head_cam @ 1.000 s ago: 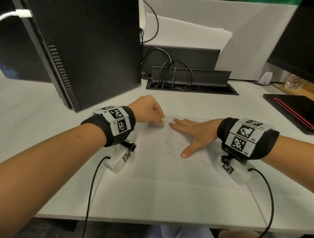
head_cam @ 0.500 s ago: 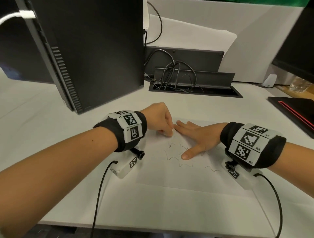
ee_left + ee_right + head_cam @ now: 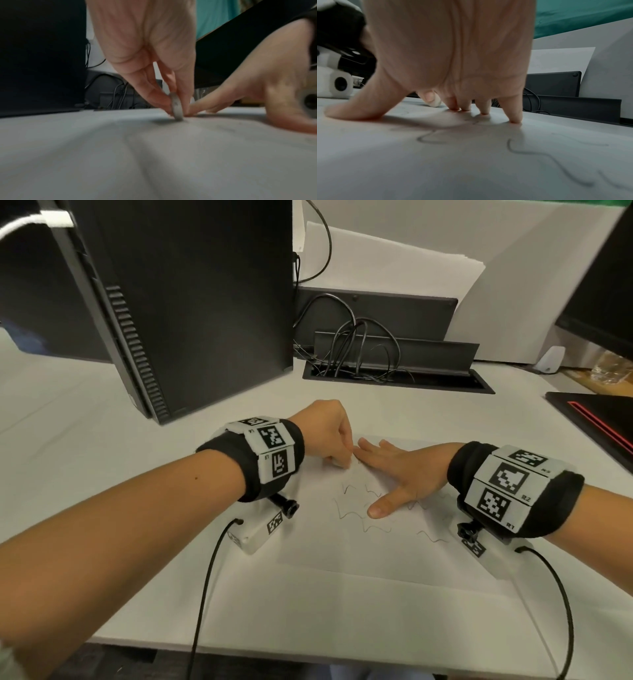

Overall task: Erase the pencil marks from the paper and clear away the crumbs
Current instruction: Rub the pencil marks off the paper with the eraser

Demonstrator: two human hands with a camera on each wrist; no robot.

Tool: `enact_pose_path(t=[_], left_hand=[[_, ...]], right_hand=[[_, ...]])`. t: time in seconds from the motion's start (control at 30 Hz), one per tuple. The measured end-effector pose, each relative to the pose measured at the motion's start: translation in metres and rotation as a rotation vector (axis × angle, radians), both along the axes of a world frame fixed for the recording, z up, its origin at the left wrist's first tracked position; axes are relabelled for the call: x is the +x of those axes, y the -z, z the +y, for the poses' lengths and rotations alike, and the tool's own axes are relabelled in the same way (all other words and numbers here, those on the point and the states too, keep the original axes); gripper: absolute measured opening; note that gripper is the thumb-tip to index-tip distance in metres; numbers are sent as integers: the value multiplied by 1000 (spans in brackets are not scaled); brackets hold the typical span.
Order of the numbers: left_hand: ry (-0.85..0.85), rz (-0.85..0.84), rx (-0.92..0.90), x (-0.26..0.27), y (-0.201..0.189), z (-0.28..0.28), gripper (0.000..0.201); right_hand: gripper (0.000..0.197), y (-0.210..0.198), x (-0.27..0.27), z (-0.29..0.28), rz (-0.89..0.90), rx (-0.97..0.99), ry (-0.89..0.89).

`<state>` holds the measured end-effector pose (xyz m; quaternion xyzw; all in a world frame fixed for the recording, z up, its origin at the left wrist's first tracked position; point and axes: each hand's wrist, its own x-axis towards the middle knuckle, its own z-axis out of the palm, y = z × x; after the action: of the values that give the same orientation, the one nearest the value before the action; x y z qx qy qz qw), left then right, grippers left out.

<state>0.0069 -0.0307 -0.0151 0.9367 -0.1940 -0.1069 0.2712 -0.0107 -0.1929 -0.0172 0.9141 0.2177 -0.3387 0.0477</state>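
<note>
A white sheet of paper (image 3: 394, 549) lies on the desk with several wavy pencil marks (image 3: 352, 505) near its middle. My left hand (image 3: 330, 436) pinches a small white eraser (image 3: 177, 108) between thumb and fingers and holds its lower edge on the paper near the far left corner. My right hand (image 3: 397, 474) lies flat on the sheet beside it, fingers spread, thumb (image 3: 380, 510) among the marks. In the right wrist view the fingertips (image 3: 515, 120) press the paper, with pencil marks (image 3: 539, 152) in front and the eraser (image 3: 435, 104) beyond them.
A black computer tower (image 3: 191, 302) stands at the back left. An open cable tray (image 3: 397, 371) with black cords sits behind the paper. A black pad with a red stripe (image 3: 599, 419) lies at the right edge. Wrist-camera cables (image 3: 205, 577) trail toward the desk's front edge.
The left hand with the eraser has moved slightly right, closer to the right hand's fingertips. The right hand stays flat on the paper.
</note>
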Motion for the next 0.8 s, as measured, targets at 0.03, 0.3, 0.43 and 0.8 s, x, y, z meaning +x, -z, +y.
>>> enact_pose_path(t=[0.03,0.3,0.43,0.8], left_hand=[[31,36,-5,-3,0,0,5],[57,115,-31,-6,0,3,5],[-34,40,-30,0,0,9,8],[-98,2,-61,0,-8,32,11]], right_hand=[[107,0,0,0,0,11,0],[108,1,0,-1,-4,9,5],[107,-1,-2,0,-5,-17,7],[107,-3,-3,0,13,-16,1]])
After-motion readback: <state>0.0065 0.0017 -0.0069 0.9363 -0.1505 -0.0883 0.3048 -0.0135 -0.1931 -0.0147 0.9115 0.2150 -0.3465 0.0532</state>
